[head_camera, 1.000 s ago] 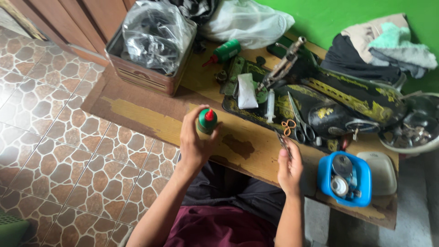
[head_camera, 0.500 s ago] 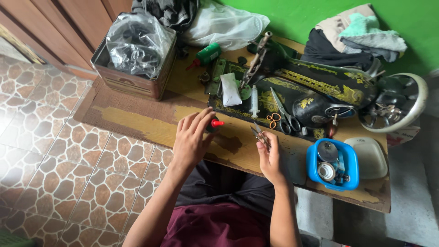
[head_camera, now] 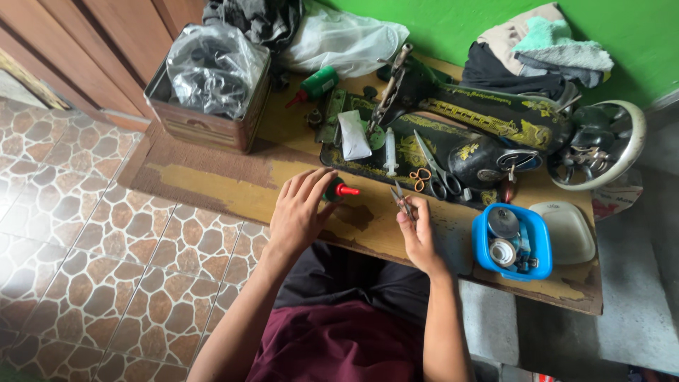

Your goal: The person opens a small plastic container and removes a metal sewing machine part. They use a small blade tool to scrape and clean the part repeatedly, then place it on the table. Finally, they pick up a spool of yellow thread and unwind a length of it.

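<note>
Far left of both hands: sq. tin box (head_camera: 205,124) w/ clear plastic bag inside. Left hand (head_camera: 300,209), fingers curled over a small green bottle w/ red nozzle (head_camera: 341,190) lying on the wooden table (head_camera: 219,187). Just right, right hand (head_camera: 419,228) pinches small metal snips (head_camera: 402,200), tips up. Beyond it: black sewing machine (head_camera: 488,134). Further right: blue tub (head_camera: 511,242) of bobbins, white lid (head_camera: 571,232) beside it.

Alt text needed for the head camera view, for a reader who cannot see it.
Seen from above, a seated person's left hand rests on a small green bottle with a red nozzle lying on a worn wooden table, while the right hand holds small metal snips. A black sewing machine lies behind.
</note>
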